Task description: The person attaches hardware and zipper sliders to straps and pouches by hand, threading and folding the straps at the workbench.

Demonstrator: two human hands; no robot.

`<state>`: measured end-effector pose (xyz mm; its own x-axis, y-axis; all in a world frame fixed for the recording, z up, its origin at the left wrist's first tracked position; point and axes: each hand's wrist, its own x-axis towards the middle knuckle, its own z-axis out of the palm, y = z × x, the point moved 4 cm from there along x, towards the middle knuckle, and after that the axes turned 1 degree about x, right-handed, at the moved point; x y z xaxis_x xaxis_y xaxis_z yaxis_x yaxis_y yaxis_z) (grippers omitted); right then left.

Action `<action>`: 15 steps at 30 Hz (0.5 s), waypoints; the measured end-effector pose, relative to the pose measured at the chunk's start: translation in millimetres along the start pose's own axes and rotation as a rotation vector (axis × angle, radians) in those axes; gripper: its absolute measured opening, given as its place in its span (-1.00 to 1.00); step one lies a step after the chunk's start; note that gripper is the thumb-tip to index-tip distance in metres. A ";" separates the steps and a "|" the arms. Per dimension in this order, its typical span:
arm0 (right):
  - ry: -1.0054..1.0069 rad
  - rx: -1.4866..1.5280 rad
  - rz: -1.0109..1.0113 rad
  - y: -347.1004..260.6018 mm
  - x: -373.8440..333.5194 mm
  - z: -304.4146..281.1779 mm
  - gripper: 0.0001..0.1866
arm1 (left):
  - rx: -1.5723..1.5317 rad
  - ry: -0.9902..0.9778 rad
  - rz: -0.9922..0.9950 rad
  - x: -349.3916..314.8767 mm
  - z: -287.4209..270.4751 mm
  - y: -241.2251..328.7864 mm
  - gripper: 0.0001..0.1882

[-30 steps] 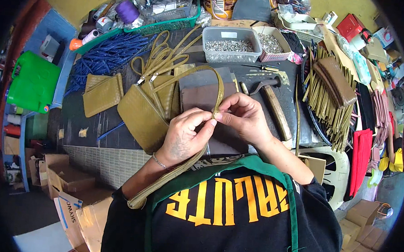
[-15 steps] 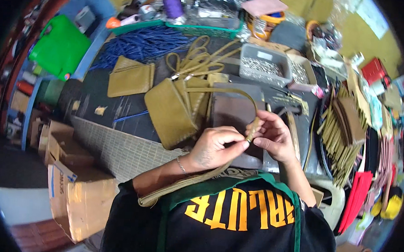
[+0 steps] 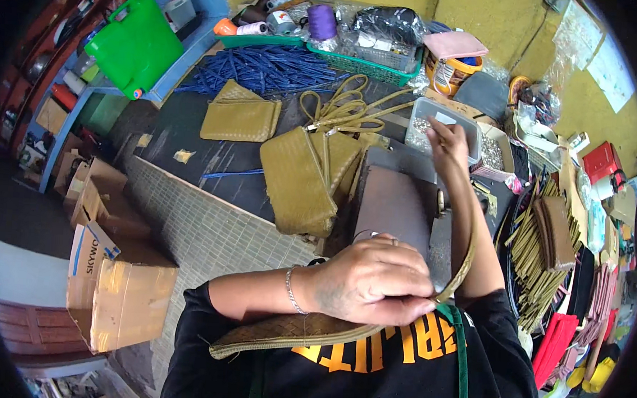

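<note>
At my chest, my left hand (image 3: pixel 375 281) is closed on an olive woven pouch (image 3: pixel 290 333) with a zip edge, whose far end lies along my forearm. A narrow olive strap (image 3: pixel 468 256) curves up from that grip beside my right forearm. My right hand (image 3: pixel 449 147) reaches over a grey plastic bin (image 3: pixel 466 122) of small silvery metal pieces, fingers extended into it; nothing is visible between them. On the bench, further olive pouches (image 3: pixel 296 180) lie with their straps (image 3: pixel 345 107) looped behind, and another stack of pouches (image 3: pixel 241 116) sits to their left.
A second tray of metal parts (image 3: pixel 495 152) adjoins the bin. Blue strips (image 3: pixel 260 70) and a green basket (image 3: pixel 369 66) fill the back. Olive strips (image 3: pixel 536 243) are piled at right. A cardboard box (image 3: pixel 130 297) stands at lower left, near a green jerrycan (image 3: pixel 135 45).
My right hand has left the strap near my left hand and moved forward to the grey bin. My left hand has drawn closer to my chest, keeping the pouch.
</note>
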<state>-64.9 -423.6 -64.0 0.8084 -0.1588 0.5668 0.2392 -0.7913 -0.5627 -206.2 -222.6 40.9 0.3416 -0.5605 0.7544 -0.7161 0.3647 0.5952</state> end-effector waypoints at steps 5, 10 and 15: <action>-0.130 1.049 0.526 -16.3 -16.8 -22.5 -0.68 | 0.102 -0.051 -0.152 -30.7 -8.9 -34.1 -0.92; -0.341 1.451 0.552 -72.5 -74.5 -40.4 -0.86 | 0.279 -0.042 -0.269 -33.7 -6.7 -43.2 -0.91; -0.332 1.475 0.698 -86.2 -108.0 -48.0 -0.84 | 0.446 -0.187 -0.211 -23.1 -6.0 -50.6 -0.88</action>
<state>-198.7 -366.6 -47.8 0.9966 0.0589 -0.0568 -0.0809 0.6038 -0.7930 -174.2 -223.7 -5.0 0.4211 -0.7258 0.5440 -0.8468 -0.0998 0.5224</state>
